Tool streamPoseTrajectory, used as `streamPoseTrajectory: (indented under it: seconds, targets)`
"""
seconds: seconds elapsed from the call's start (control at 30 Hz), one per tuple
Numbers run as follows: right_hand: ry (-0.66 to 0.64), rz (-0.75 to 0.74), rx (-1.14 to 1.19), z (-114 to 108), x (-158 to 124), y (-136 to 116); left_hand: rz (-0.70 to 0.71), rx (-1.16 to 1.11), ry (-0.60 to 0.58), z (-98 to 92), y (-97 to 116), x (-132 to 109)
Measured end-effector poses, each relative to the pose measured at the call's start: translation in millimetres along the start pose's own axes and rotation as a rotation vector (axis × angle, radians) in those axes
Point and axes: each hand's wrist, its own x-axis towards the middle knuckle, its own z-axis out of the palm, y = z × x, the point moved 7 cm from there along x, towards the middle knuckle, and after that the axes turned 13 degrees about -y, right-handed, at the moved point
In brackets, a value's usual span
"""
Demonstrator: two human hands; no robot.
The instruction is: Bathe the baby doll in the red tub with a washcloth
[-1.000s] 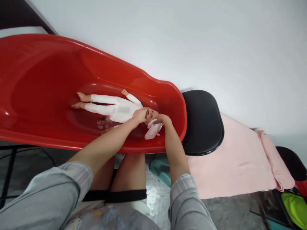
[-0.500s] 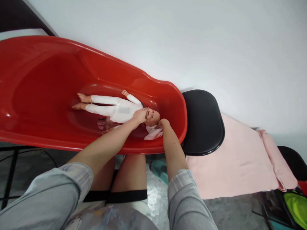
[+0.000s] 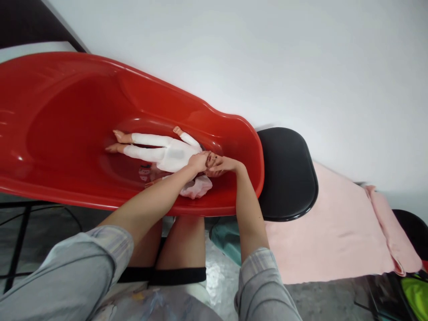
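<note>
Two hands on doll point(image 3: 169, 154) in red tub point(image 3: 67, 107): left hand point(image 3: 198, 161) clasps neck, right hand point(image 3: 223, 165) cups head; cloth point(image 3: 198, 188) beside.

Before you: one red plastic tub point(image 3: 73, 102), long, with its right end just beside a black stool point(image 3: 287, 174). Lying in it: one doll point(image 3: 167, 154) in white, lengthwise, feet to your left; one pale pink cloth point(image 3: 198, 187) near its head.

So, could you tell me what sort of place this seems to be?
Probably a plain indoor room arranged as a baby-bath station: a red plastic baby tub holds a doll in white, and a pink towel lies spread beside a black stool.
</note>
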Motion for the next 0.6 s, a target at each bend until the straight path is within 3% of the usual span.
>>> streamPoseTrajectory:
  seconds: [0.07,0.13,0.2,0.4,0.6]
  targets:
    - [0.143,-0.051,-0.032,-16,-6,2,-0.013,0.0,-0.007,-0.4,1,-2]
    - [0.369,-0.033,-0.136,-32,-10,5,-0.024,-0.005,-0.014,-0.9,0,-2]
    - [0.462,0.008,-0.241,-35,-4,7,-0.021,0.005,-0.022,-1.0,1,-3]
    - [0.208,0.088,-0.338,2,48,20,0.004,0.074,-0.005,-0.5,4,-6]
    - [0.198,0.124,-0.355,10,56,20,0.011,0.076,-0.018,3.6,3,-5]
